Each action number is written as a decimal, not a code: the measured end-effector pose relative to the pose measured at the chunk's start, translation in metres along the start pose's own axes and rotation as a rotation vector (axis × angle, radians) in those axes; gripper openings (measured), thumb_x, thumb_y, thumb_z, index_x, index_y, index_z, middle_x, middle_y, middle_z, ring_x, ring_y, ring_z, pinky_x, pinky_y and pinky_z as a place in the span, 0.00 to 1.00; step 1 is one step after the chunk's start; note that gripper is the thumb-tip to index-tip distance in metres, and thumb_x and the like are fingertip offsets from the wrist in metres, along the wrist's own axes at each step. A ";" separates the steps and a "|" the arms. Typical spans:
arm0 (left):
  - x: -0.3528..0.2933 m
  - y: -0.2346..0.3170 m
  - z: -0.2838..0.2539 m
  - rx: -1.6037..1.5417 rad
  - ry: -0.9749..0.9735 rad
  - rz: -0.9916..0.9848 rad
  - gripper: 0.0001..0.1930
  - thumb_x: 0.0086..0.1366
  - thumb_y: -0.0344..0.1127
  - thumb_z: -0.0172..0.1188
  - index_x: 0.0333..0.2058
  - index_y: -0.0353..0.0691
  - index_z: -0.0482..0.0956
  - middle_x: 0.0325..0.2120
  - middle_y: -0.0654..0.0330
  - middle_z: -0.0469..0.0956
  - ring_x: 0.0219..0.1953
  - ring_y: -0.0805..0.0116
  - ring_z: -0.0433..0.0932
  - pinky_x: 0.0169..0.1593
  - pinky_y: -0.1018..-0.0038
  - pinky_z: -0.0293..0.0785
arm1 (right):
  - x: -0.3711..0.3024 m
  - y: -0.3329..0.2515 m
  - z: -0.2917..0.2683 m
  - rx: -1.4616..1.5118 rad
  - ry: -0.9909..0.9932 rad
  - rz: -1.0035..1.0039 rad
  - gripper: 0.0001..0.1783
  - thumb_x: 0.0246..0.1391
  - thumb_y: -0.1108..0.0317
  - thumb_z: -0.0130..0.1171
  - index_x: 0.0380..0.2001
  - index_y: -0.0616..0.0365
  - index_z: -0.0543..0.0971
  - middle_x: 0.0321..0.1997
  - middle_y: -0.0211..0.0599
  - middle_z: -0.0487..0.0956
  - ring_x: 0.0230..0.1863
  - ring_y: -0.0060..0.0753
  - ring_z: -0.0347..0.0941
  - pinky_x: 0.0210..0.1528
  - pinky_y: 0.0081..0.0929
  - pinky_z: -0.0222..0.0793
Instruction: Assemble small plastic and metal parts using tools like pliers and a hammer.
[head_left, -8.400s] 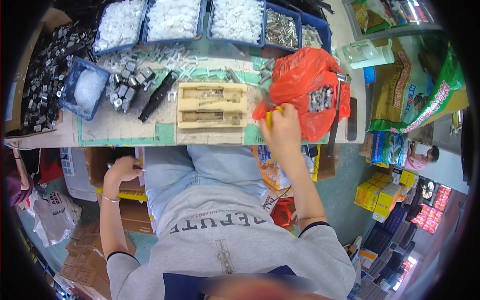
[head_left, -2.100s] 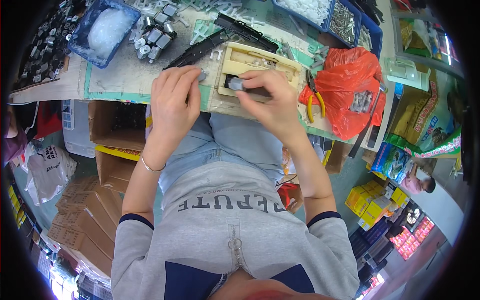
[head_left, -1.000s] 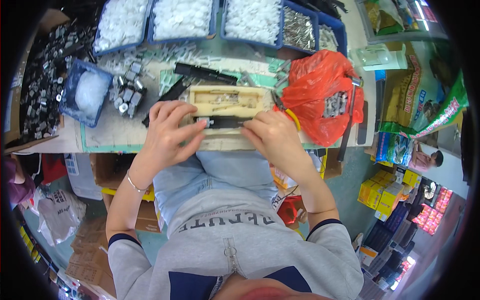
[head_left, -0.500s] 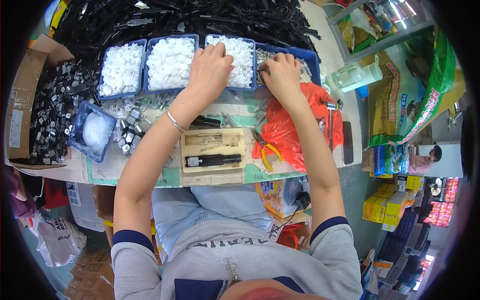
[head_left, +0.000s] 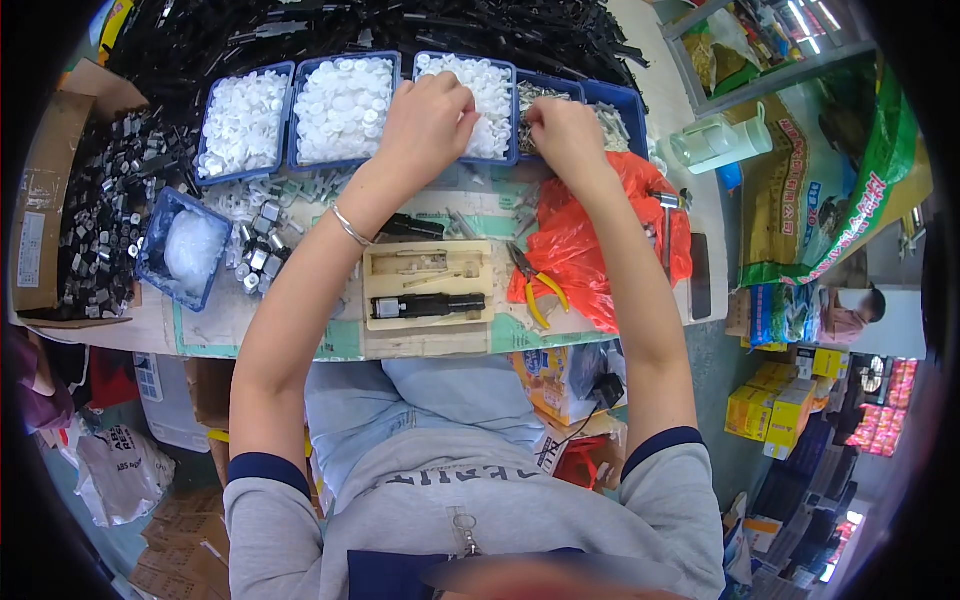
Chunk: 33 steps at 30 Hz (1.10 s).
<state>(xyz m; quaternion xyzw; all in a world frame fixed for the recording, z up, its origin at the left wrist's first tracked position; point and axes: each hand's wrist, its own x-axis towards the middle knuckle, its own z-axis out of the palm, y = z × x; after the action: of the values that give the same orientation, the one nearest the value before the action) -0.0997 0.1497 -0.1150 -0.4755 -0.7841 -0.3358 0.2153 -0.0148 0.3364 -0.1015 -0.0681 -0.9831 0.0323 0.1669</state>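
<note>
My left hand [head_left: 428,122] is over the near left edge of a blue bin of small white plastic parts [head_left: 490,97]; its fingers are curled together and whatever they hold is hidden. My right hand [head_left: 566,135] hovers at a blue bin of small metal parts [head_left: 535,93], thumb and fingers pinched, with anything between them too small to make out. Below the hands, a cream fixture block [head_left: 427,256] lies on the table, a black cylindrical part [head_left: 430,306] resting in its near slot. Yellow-handled pliers [head_left: 545,292] lie beside it on a red plastic bag [head_left: 585,255].
More bins of white parts [head_left: 243,125] stand to the left. Black parts [head_left: 330,25] are heaped behind. At left are a cardboard box [head_left: 38,205] of dark parts and a small blue bin [head_left: 153,268]. A phone [head_left: 701,278] and a pale green cup [head_left: 722,146] lie at right.
My right hand's fingers have drawn up from among the metal parts and closed into a pinch. My left hand stays near the white parts, fingers more curled. The whole view has shifted slightly.
</note>
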 end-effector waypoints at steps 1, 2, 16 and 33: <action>0.000 0.000 -0.003 -0.145 0.002 -0.096 0.04 0.54 0.32 0.61 0.26 0.38 0.77 0.26 0.60 0.76 0.31 0.66 0.75 0.35 0.70 0.67 | -0.001 0.004 -0.001 0.073 0.031 0.030 0.06 0.43 0.71 0.56 0.26 0.60 0.80 0.26 0.46 0.80 0.30 0.47 0.77 0.36 0.39 0.71; -0.002 0.000 -0.005 -0.292 0.001 -0.197 0.04 0.55 0.31 0.61 0.26 0.38 0.77 0.26 0.60 0.77 0.30 0.68 0.76 0.33 0.72 0.68 | -0.003 0.007 -0.001 0.149 0.060 0.058 0.07 0.43 0.72 0.60 0.28 0.61 0.81 0.27 0.45 0.81 0.31 0.45 0.78 0.36 0.32 0.73; -0.099 0.070 -0.079 -2.095 0.075 -1.175 0.08 0.60 0.25 0.59 0.38 0.35 0.71 0.35 0.54 0.77 0.40 0.65 0.80 0.44 0.79 0.81 | -0.094 -0.129 -0.058 1.456 0.177 0.157 0.10 0.49 0.82 0.60 0.28 0.61 0.69 0.32 0.35 0.77 0.36 0.20 0.74 0.40 0.18 0.73; -0.150 0.106 -0.092 -0.959 0.232 -0.697 0.10 0.55 0.24 0.63 0.33 0.37 0.70 0.32 0.57 0.78 0.31 0.71 0.78 0.37 0.77 0.76 | -0.150 -0.161 -0.060 1.440 -0.055 0.514 0.07 0.51 0.80 0.60 0.35 0.66 0.76 0.35 0.37 0.80 0.39 0.22 0.77 0.43 0.18 0.73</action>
<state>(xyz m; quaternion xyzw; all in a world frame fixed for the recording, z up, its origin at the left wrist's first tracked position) 0.0649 0.0263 -0.1161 -0.1948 -0.6263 -0.7523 -0.0616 0.1253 0.1582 -0.0797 -0.1684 -0.6764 0.7046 0.1328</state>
